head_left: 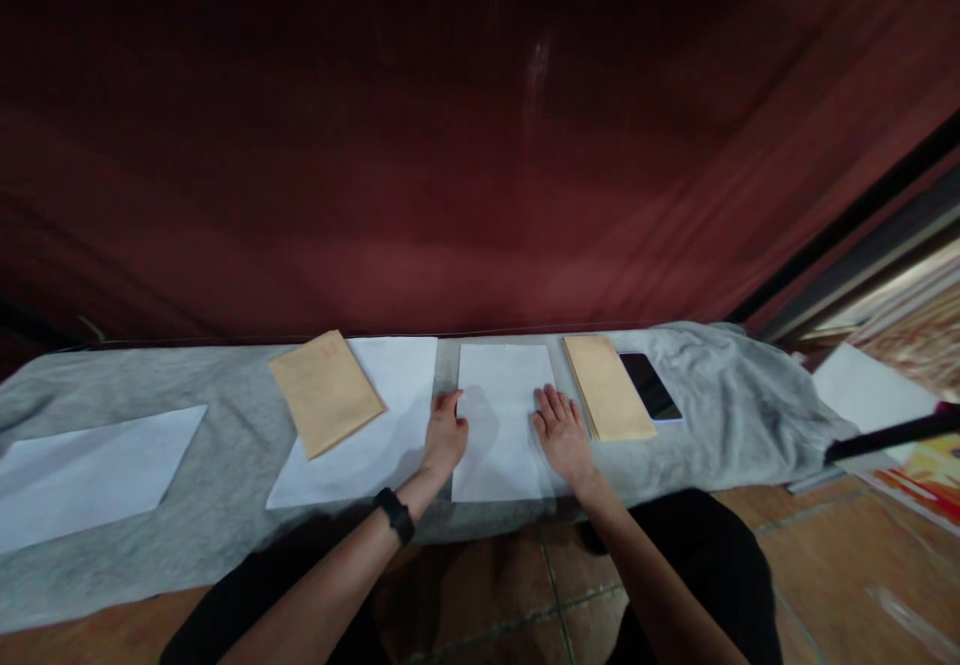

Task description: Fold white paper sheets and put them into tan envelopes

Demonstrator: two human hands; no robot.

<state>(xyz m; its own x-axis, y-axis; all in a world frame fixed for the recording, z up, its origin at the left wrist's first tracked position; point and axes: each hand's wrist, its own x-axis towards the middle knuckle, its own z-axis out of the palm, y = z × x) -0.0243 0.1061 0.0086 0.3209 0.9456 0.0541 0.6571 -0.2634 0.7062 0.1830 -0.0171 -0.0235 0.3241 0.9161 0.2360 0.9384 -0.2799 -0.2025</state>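
Observation:
A white sheet of paper lies on the grey cloth in front of me, its long sides running away from me. At its left edge is my left hand, with curled fingers and the thumb reaching over the edge. What those fingers hold, if anything, is hidden. My right hand rests flat on the sheet's right side, fingers spread. Just right of it are brown paper envelopes, stacked. To the left, another brown envelope lies slanted partly over more white paper.
A dark-screened phone lies beside the stacked envelopes. Another white sheet is at the far left of the grey cloth. A dark red panel rises behind. Printed papers and tiled floor show at right.

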